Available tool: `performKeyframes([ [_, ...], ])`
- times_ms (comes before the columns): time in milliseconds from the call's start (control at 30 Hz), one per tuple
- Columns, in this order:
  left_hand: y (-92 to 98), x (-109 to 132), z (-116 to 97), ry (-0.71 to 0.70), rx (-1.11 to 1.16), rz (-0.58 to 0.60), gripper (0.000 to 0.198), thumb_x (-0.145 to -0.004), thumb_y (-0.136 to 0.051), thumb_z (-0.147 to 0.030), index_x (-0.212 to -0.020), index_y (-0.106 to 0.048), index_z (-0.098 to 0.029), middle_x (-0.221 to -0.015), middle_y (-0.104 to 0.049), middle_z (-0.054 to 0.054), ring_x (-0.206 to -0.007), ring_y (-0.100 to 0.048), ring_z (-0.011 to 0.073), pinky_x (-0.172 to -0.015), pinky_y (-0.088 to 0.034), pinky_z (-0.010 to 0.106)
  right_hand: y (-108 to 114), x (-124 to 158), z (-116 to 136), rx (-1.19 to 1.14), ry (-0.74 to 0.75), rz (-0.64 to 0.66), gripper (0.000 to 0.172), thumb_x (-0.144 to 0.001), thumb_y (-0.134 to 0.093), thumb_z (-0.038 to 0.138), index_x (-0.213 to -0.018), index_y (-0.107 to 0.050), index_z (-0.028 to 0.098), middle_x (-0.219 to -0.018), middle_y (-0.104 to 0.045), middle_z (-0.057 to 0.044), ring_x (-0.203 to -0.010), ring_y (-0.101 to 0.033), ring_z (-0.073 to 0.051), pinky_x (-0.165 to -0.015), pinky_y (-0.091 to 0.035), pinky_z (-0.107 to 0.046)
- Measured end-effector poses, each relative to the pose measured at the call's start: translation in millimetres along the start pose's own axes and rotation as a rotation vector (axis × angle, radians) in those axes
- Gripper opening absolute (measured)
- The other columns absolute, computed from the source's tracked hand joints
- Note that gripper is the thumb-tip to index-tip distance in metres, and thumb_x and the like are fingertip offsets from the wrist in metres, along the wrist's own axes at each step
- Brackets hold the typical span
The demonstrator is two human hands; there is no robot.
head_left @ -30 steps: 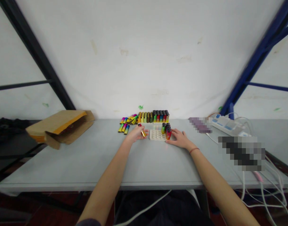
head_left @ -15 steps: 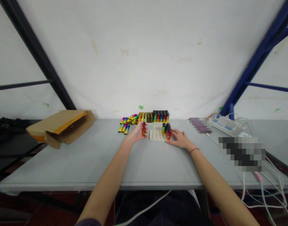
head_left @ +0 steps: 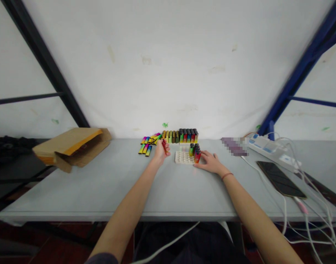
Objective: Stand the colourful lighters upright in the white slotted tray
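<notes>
My left hand [head_left: 161, 149] is closed round a red lighter [head_left: 164, 146], which tilts in its fingers. It is to the left of a white tray [head_left: 180, 157] with rows of round holes. In the tray's right part stand several lighters with black tops, among them a red one [head_left: 197, 156] and a yellow-green one [head_left: 191, 150]. My right hand [head_left: 210, 162] lies on the table at the tray's right end. Its fingers are spread, with the fingertips beside the red lighter and the thumb by the tray's near corner; whether they touch is unclear.
Black-topped lighters [head_left: 188, 136] stand in a block by the wall, beside a row with yellowish tops [head_left: 170, 136]. Colourful flat pieces [head_left: 145, 149] lie to their left. An opened cardboard package [head_left: 71, 143] is far left. A phone [head_left: 281, 179], cables and a power strip [head_left: 272, 150] occupy the right.
My left hand has moved slightly left and away from the tray, turning so that the lighter now leans. My right hand has stayed beside the tray.
</notes>
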State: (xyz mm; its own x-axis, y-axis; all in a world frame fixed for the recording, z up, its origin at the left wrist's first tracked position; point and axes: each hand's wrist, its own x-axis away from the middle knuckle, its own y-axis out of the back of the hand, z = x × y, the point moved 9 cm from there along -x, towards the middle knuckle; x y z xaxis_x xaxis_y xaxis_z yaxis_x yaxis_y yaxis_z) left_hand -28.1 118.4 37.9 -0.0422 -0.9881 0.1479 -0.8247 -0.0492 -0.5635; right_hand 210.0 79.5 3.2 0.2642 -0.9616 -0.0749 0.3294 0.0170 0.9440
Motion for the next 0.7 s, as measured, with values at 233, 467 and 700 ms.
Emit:
performKeyframes([
  [233, -1.3, 5.0, 1.2, -0.034, 0.052, -0.038, 0.013, -0.086, -0.044, -0.033, -0.078, -0.043, -0.023, -0.054, -0.036, -0.01, -0.038, -0.031, 0.0081, -0.038, -0.024, 0.017, -0.1, -0.5, -0.4, -0.008, 0.011, -0.008, 0.071, -0.089, -0.061, 0.067, -0.148, -0.054, 0.028, -0.161, -0.043, -0.014, -0.148, -0.036, -0.041, -0.118, -0.02, -0.073],
  [467, -4.5, 7.5, 3.3, -0.057, 0.06, -0.041, 0.016, -0.089, -0.041, -0.032, -0.076, -0.042, -0.023, -0.053, -0.035, -0.009, -0.039, -0.032, 0.008, -0.039, -0.023, 0.016, -0.1, -0.2, -0.6, -0.006, -0.004, -0.003, 0.072, -0.089, -0.061, 0.066, -0.149, -0.053, 0.028, -0.161, -0.043, -0.014, -0.149, -0.036, -0.041, -0.118, -0.019, -0.074],
  [700, 5.8, 6.6, 0.5, -0.152, 0.117, -0.13, 0.02, -0.09, -0.046, -0.039, -0.079, -0.041, -0.024, -0.056, -0.036, -0.01, -0.041, -0.034, 0.0082, -0.041, -0.026, 0.018, -0.8, -1.3, -1.4, -0.006, 0.004, -0.011, 0.073, -0.088, -0.062, 0.066, -0.149, -0.053, 0.026, -0.16, -0.044, -0.015, -0.148, -0.037, -0.041, -0.117, -0.019, -0.075],
])
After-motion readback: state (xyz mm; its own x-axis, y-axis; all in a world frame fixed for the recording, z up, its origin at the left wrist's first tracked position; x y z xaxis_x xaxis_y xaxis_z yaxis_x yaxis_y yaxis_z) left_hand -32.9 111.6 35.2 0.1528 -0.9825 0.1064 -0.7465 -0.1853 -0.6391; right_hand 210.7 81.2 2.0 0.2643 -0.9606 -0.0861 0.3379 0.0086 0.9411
